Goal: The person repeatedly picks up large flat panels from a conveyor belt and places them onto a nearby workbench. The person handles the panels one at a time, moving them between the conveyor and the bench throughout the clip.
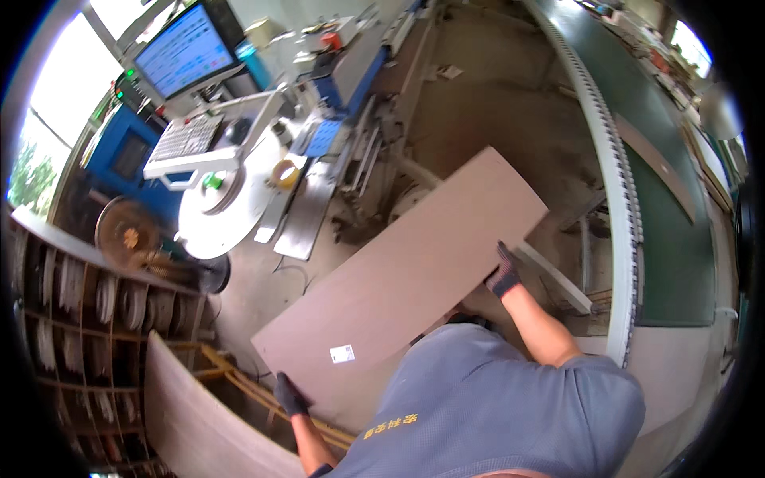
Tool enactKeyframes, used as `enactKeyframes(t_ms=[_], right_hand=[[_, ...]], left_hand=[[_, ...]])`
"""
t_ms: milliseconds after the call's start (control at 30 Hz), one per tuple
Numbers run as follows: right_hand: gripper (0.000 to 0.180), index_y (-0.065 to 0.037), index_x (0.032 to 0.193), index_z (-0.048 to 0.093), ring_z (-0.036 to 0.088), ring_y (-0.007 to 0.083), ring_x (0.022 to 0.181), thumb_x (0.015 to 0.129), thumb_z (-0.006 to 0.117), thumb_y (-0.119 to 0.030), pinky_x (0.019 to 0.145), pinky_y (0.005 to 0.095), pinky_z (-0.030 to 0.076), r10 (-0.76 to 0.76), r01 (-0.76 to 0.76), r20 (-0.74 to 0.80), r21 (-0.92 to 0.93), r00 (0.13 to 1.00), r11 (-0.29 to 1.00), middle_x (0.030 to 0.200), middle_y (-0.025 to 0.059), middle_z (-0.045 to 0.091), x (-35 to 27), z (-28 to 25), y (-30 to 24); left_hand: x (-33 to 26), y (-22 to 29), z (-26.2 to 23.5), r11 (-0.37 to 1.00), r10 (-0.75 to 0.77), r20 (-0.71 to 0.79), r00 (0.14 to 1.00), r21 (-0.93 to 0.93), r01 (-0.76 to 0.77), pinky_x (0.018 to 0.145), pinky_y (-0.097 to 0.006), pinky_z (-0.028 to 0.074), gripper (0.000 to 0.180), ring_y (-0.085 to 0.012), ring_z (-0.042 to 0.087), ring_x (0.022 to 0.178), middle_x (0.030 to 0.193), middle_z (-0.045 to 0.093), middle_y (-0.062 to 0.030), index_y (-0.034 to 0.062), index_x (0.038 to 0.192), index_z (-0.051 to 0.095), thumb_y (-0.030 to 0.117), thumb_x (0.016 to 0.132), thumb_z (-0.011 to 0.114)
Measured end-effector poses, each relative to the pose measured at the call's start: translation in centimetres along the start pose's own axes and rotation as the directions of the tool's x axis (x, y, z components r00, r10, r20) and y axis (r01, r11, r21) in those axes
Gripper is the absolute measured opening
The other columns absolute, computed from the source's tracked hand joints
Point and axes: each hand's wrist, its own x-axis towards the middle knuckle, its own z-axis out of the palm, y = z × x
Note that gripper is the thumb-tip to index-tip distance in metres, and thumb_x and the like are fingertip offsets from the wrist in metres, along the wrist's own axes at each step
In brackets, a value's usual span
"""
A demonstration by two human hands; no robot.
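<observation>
A long brown flat panel (pixel 414 255) is held across the front of my body, tilted with its right end farther away. Near its lower left end it bears a small white label (pixel 342 354). My left hand (pixel 290 394), in a dark glove, grips the panel's near left corner. On the near long edge toward the right end, my right hand (pixel 504 271), also in a dark glove, is closed round the board with a finger lying on its face. The fingers beneath the panel are hidden.
At left stand a monitor (pixel 185 49), a keyboard (pixel 187 137) and a round white table (pixel 219 215). A rack with coiled rolls (pixel 103 303) and a curved board (pixel 199 414) lie lower left. A conveyor with a green belt (pixel 669 263) runs along the right, carrying a narrow brown strip (pixel 657 166).
</observation>
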Motion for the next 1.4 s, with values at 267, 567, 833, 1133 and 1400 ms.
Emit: enactKeyframes(t_ms=[267,567,833,1133,1400], right_hand=[[0.041,-0.009,0.119,0.054,0.057,0.0242,0.107,0.085,0.067,-0.027,0.097,0.0405,0.044,0.624,-0.614,0.021,-0.162,0.781,0.773,0.118,0.0079,0.060,5.7,11.4,16.2],[0.039,-0.005,0.120,0.053,0.056,0.0252,0.109,0.089,0.061,-0.025,0.100,0.0385,0.041,0.780,-0.747,0.032,-0.262,0.626,0.610,0.117,0.0105,0.060,5.8,11.3,21.7],[0.065,-0.002,0.133,0.034,0.058,0.0183,0.082,0.081,0.069,-0.019,0.075,0.0339,0.050,0.455,-0.374,0.024,-0.531,0.890,0.760,0.098,0.0079,0.058,6.3,11.2,22.0],[0.105,-0.012,0.146,-0.018,0.049,0.0123,0.066,0.084,0.066,-0.019,0.061,0.0271,0.045,0.570,-0.160,0.268,-0.791,0.777,0.590,0.082,0.0056,0.054,5.4,15.3,23.8],[0.107,-0.001,0.144,-0.020,0.048,0.0127,0.066,0.082,0.064,-0.021,0.059,0.0265,0.042,0.491,-0.053,0.338,-0.780,0.803,0.624,0.076,0.0041,0.050,7.3,15.9,23.4]], left_hand=[[-24.0,-2.5,-10.2,0.874,-0.452,-0.453,0.768,-0.395,0.281,0.077,-0.037,0.047,0.042,-0.0225,0.056,0.089,0.102,0.059,-0.0116,-0.0036,0.111,0.058,0.033,0.095,0.046],[-32.2,-5.9,-10.1,0.835,-0.531,-0.596,0.602,-0.248,0.492,0.082,-0.040,0.047,0.045,-0.0244,0.056,0.097,0.112,0.058,-0.0122,-0.0012,0.120,0.054,0.036,0.095,0.046],[-17.8,1.5,-8.8,0.820,-0.544,-0.352,0.762,-0.415,0.395,0.089,-0.041,0.045,0.055,-0.0278,0.054,0.109,0.126,0.052,-0.0150,-0.0048,0.130,0.045,0.040,0.097,0.043],[-5.4,-2.3,-9.8,0.989,-0.070,-0.295,0.953,0.102,0.104,0.089,-0.039,0.045,0.048,-0.0281,0.054,0.102,0.118,0.055,-0.0194,-0.0102,0.116,0.051,0.033,0.097,0.044],[-5.0,0.1,-7.0,0.985,-0.027,-0.284,0.959,0.154,0.074,0.090,-0.038,0.044,0.046,-0.0264,0.053,0.103,0.121,0.053,-0.0203,-0.0105,0.120,0.047,0.028,0.094,0.049]])
